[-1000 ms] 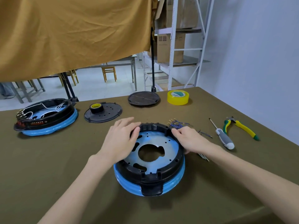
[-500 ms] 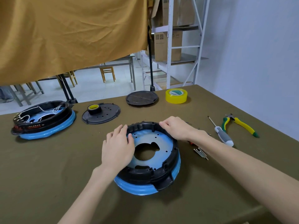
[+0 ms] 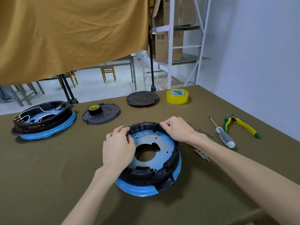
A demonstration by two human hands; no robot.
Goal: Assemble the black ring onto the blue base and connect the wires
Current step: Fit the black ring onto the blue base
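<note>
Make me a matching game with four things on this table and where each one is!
Things:
1. big yellow tape roll
2. small black-and-yellow tape roll
3. yellow-and-green pliers
4. white wires

Places:
A. on a dark round plate
B. inside the far-left black-and-blue assembly
C. right of the grey-handled screwdriver
D. at the table's far edge, beside a dark round lid

Pairs: 1-D, 2-A, 3-C, 4-B

Wires (image 3: pixel 201 132) mostly behind right hand (image 3: pixel 177 129)
</note>
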